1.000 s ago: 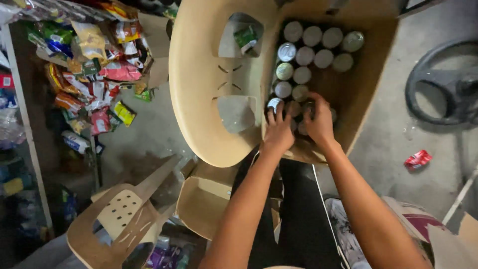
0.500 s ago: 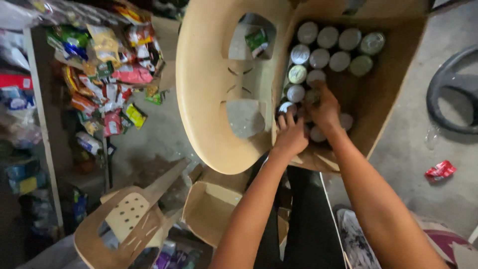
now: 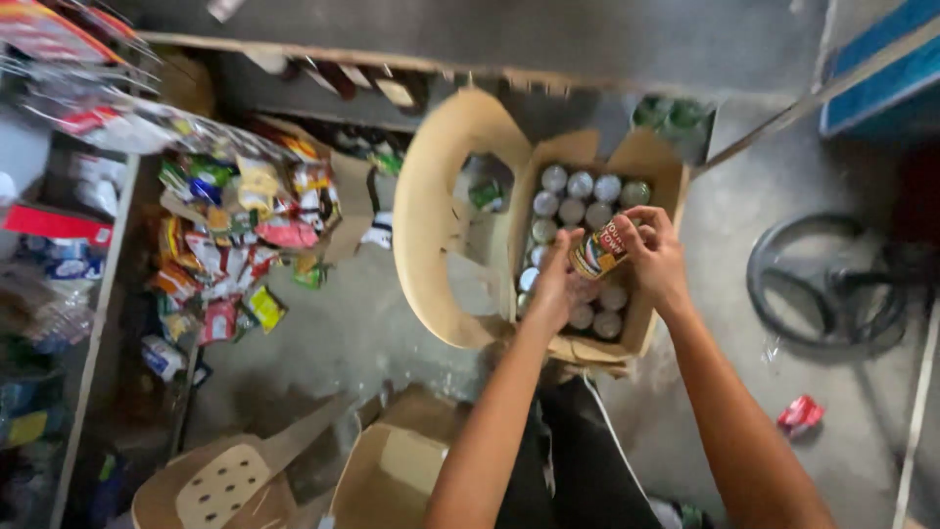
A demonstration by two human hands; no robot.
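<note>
Both hands are closed around one labelled can (image 3: 599, 251), lifted just above the open cardboard box (image 3: 654, 174) that rests on a tan plastic chair (image 3: 431, 220). The left hand (image 3: 554, 286) grips the can from its seven o'clock side, fingers wrapped along the lower edge, while the right hand (image 3: 654, 257) clasps it from three o'clock with the fingertips curled over the top end; neither hand is released. The can lies tilted, its yellow and red label turned upward (its print is too blurred to make out). Beneath it, the box holds rows of upright silver-topped cans (image 3: 580, 186), packed touching one another, filling the twelve o'clock end and showing again under the hands at six o'clock. At nine o'clock from the chair, well apart, a heap of colourful snack packets (image 3: 230, 260) spreads across a rack. At three o'clock of the box a black steering wheel (image 3: 822, 284) lies on the concrete floor, and a crumpled red wrapper (image 3: 801, 413) lies at about five o'clock. A second, open cardboard box (image 3: 392, 475) sits near the person's knees at seven o'clock.
</note>
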